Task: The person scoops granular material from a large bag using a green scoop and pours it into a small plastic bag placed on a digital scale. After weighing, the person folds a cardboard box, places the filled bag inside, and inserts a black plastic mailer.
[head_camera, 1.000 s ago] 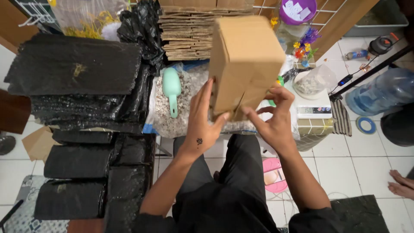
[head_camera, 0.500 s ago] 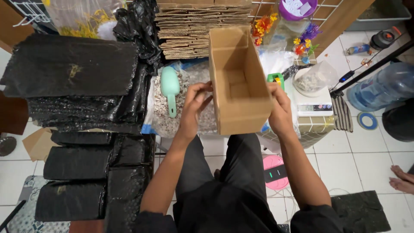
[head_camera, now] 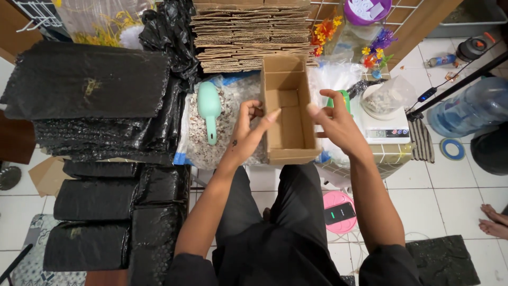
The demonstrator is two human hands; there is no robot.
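Observation:
An open brown cardboard box [head_camera: 290, 127] stands upright in front of me, open side up and empty. My left hand [head_camera: 250, 132] is at its left wall, index fingertip touching the rim, fingers spread. On the other side, my right hand [head_camera: 334, 121] has its fingers apart and fingertips against the right wall. Neither hand closes around the box. A mint green scoop [head_camera: 209, 108] lies on a bag of pale gravel [head_camera: 228, 139] just left of my left hand.
A stack of flattened cardboard [head_camera: 248, 37] lies behind the box. Piles of black plastic bags [head_camera: 90, 79] fill the left. To the right, a plastic-wrapped bowl rests on a scale [head_camera: 389, 131], with a water jug [head_camera: 465, 108] and blue tape roll [head_camera: 452, 149] beyond. Another person's foot [head_camera: 495, 222] is at far right.
The box was held up with its bottom toward me, then turned open side up and lowered. My hands have loosened from gripping its sides to touching them with spread fingers.

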